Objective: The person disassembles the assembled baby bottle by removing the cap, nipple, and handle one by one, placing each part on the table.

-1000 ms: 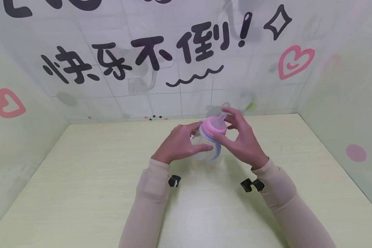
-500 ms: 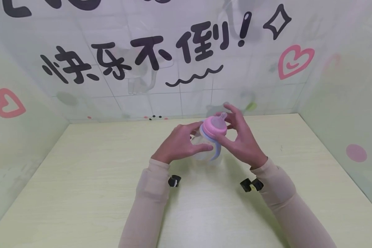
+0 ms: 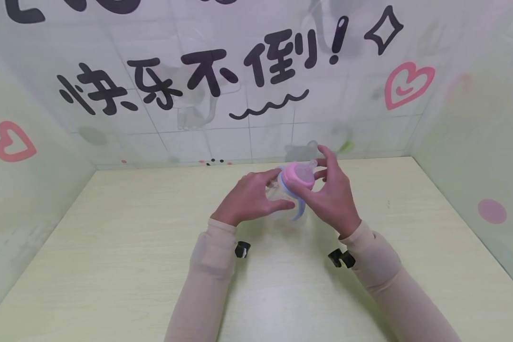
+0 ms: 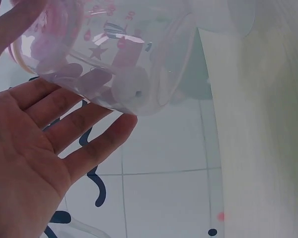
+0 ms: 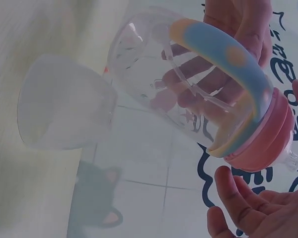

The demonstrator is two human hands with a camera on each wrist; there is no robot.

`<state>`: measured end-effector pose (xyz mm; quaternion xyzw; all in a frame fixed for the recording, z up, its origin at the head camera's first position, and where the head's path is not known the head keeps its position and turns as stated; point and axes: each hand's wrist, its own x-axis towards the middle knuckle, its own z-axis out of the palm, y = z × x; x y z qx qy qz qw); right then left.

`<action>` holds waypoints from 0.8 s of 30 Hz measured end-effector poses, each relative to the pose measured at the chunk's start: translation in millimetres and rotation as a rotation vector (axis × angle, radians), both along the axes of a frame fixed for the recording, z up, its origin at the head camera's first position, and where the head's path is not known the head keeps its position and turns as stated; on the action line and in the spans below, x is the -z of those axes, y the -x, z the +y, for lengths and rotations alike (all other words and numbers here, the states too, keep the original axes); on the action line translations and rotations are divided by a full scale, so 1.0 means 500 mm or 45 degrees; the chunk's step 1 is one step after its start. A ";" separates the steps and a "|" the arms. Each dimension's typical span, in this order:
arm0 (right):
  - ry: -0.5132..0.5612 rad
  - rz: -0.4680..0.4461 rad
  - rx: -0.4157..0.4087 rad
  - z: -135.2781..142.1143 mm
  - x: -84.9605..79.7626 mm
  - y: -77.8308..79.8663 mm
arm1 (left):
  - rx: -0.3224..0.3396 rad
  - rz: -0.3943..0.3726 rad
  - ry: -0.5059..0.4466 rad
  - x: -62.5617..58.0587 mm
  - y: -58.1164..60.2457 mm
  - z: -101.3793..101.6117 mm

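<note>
A clear baby bottle (image 3: 277,192) with a pink collar (image 3: 297,175), a teat and a curved blue handle (image 5: 228,52) is tilted, its base off the table in the right wrist view. My left hand (image 3: 250,197) holds the bottle's body, thumb in front and fingers behind; the left wrist view shows those fingers (image 4: 97,148) along its wall. My right hand (image 3: 331,199) is around the collar, thumb overlapping it in the head view. In the right wrist view, its fingertips (image 5: 223,178) stand slightly apart from the collar. Thumb contact is unclear.
A frosted cup-shaped piece (image 5: 64,104) stands on the pale wooden table (image 3: 132,247) below the bottle's base. Light panels with printed lettering (image 3: 209,71) and hearts enclose the table at the back and both sides.
My right hand has turned and its forearm has shifted left. The right index finger has moved away from the teat. The bottle's top leans slightly further right; my left hand keeps its hold.
</note>
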<state>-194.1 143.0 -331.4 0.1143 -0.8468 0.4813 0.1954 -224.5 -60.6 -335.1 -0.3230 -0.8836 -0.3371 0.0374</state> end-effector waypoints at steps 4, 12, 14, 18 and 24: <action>-0.029 0.009 0.045 -0.004 -0.001 -0.003 | 0.001 0.020 0.011 0.001 0.001 0.001; -0.033 -0.016 0.083 -0.007 0.000 -0.005 | 0.006 0.031 0.010 0.001 -0.001 0.003; -0.026 -0.011 0.079 -0.007 0.002 -0.006 | 0.010 0.035 0.015 0.002 0.000 0.004; -0.009 0.017 0.059 -0.006 0.005 -0.006 | 0.011 0.034 0.021 0.003 0.001 0.005; 0.007 0.042 -0.007 -0.004 0.006 -0.002 | 0.005 0.023 0.012 0.004 0.003 0.003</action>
